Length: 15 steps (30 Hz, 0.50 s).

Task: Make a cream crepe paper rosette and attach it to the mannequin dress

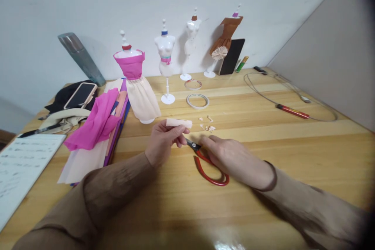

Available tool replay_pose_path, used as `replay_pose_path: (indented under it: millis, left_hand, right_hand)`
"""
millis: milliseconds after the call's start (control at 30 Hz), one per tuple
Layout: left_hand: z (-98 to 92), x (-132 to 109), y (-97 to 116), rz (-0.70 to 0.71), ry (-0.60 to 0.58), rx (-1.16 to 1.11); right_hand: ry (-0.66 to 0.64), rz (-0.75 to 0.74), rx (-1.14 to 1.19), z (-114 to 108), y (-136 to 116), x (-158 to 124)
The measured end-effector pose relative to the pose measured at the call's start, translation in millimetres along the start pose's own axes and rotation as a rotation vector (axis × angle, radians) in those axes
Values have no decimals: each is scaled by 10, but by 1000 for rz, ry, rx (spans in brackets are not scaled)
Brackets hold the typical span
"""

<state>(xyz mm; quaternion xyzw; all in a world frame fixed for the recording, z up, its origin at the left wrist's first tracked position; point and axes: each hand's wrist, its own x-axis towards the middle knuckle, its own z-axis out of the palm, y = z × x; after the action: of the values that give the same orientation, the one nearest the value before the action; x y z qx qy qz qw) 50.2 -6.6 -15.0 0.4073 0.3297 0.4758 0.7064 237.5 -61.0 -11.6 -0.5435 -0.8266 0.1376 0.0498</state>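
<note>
My left hand (164, 140) is closed in a pinch on a small folded strip of pale peach paper (179, 122), held just above the wooden table (263, 144). My right hand (231, 158) lies on red-handled scissors (209, 166), its fingers curled over the handles while the blades point toward the left hand. Small peach paper scraps (207, 125) lie just beyond the hands.
Several small mannequins stand at the back, one in a pink and peach dress (137, 86), one in brown (227, 37). Two tape rings (197, 100) lie mid-table. Pink crepe paper sheets (98, 125), a phone on a bag (80, 95), printed paper (23, 164) sit left; a cable and red tool (291, 111) right.
</note>
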Motion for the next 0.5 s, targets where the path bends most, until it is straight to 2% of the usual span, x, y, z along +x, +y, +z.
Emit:
replay_pose_path:
  millis: [133,233,333,400,500]
  left_hand:
    - [-16,2,13,23,-40,-19]
    - [-29,-1,5,48,-82,-22]
    - [-26,-7,4,61,-85,-16]
    - [-16,-8,10,62,-70,-5]
    - [-4,-4,24,67,-50,5]
  right_hand:
    - [142,32,416,-82,249,68]
    - [258,131,831,-144,401,83]
    - [264,122,1189,-184,470,58]
    - [250,5,1278,-193,472,38]
    - [269,-106,1127,-202,453,20]
